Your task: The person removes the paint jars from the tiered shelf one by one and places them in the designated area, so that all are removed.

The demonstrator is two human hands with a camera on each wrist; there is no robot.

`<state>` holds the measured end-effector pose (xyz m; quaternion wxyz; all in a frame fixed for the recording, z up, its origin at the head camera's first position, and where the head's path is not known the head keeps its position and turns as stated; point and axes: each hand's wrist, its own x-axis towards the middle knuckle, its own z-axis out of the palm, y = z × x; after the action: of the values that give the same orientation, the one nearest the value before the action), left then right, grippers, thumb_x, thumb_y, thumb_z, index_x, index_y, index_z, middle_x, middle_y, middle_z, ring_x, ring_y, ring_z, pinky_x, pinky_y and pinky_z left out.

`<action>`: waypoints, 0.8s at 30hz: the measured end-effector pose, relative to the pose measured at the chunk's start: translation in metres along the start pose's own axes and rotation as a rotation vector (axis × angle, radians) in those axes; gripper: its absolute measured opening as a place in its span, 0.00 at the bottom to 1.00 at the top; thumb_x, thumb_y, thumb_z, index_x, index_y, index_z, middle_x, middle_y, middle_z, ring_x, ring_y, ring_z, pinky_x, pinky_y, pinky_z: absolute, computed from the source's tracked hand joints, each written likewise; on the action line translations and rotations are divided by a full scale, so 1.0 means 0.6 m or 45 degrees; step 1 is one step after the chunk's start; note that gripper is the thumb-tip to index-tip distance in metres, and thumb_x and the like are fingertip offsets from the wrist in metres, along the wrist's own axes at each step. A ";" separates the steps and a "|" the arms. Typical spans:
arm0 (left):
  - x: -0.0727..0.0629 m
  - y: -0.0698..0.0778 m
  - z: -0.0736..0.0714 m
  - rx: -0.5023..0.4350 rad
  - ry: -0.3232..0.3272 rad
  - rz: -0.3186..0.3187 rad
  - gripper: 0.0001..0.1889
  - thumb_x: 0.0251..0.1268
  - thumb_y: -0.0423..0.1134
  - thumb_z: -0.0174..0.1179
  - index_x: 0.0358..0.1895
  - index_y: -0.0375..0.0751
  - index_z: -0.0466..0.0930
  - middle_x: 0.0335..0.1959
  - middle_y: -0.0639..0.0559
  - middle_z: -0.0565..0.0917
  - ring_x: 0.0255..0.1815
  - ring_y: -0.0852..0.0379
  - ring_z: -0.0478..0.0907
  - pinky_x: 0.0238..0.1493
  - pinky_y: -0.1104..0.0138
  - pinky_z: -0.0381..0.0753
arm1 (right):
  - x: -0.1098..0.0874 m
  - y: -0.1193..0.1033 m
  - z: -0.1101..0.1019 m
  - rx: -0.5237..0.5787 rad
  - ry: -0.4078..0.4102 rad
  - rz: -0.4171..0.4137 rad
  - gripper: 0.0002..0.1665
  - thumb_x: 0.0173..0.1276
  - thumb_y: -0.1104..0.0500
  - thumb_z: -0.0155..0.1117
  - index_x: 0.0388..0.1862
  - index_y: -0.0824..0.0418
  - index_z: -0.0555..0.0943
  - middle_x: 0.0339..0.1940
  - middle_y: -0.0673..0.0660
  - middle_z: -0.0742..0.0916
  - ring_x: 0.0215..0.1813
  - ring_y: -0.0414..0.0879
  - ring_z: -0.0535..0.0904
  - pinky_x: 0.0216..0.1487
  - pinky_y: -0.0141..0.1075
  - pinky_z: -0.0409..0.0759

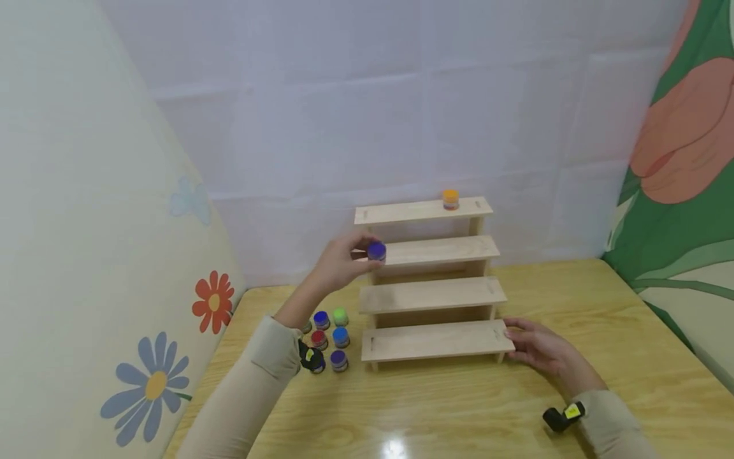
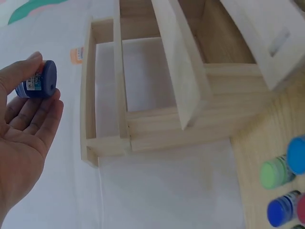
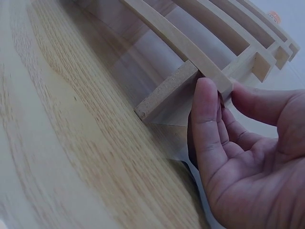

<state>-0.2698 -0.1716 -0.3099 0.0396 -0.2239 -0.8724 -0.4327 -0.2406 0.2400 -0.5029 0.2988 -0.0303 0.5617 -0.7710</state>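
My left hand (image 1: 341, 262) pinches a small paint jar with a dark blue-violet lid (image 1: 376, 250) between thumb and fingers. It holds the jar in front of the left end of the second-highest step of a wooden step shelf (image 1: 432, 296). In the left wrist view the jar (image 2: 39, 80) lies tilted sideways, part of its label showing. At the right end of the lowest step, my right hand (image 1: 539, 347) pinches the board's corner, thumb on one side and fingers on the other, as the right wrist view shows. An orange-lidded paint jar (image 1: 450, 199) stands on the top step, towards its right end.
Left of the shelf, several paint jars stand grouped on the wooden table (image 1: 436, 408), among them a green one (image 1: 340, 317), a red one (image 1: 318, 340) and a light blue one (image 1: 341, 337). My left forearm partly covers the group. A white cloth (image 1: 315, 127) hangs behind.
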 end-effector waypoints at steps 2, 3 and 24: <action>-0.017 -0.005 -0.004 -0.004 0.002 -0.011 0.22 0.62 0.32 0.71 0.59 0.32 0.79 0.51 0.39 0.84 0.54 0.43 0.82 0.60 0.54 0.83 | -0.001 -0.001 0.001 -0.002 -0.005 0.000 0.22 0.79 0.64 0.54 0.68 0.61 0.65 0.45 0.53 0.87 0.44 0.43 0.85 0.42 0.32 0.86; -0.026 -0.009 -0.006 -0.004 0.003 -0.019 0.23 0.62 0.32 0.71 0.60 0.33 0.79 0.51 0.39 0.84 0.55 0.43 0.82 0.60 0.54 0.83 | -0.001 -0.001 0.001 -0.001 -0.011 -0.002 0.23 0.79 0.64 0.54 0.69 0.61 0.65 0.45 0.53 0.87 0.44 0.42 0.85 0.42 0.32 0.86; -0.180 -0.059 -0.020 0.032 0.017 -0.242 0.23 0.64 0.39 0.72 0.60 0.41 0.79 0.52 0.48 0.84 0.57 0.45 0.81 0.60 0.54 0.83 | -0.004 -0.001 0.004 0.027 -0.062 -0.024 0.16 0.80 0.65 0.52 0.62 0.55 0.71 0.44 0.53 0.86 0.43 0.43 0.85 0.41 0.32 0.86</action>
<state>-0.1895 -0.2377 -0.3567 0.0070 -0.1365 -0.8949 -0.4249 -0.2380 0.2390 -0.5008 0.3053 -0.0514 0.5457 -0.7787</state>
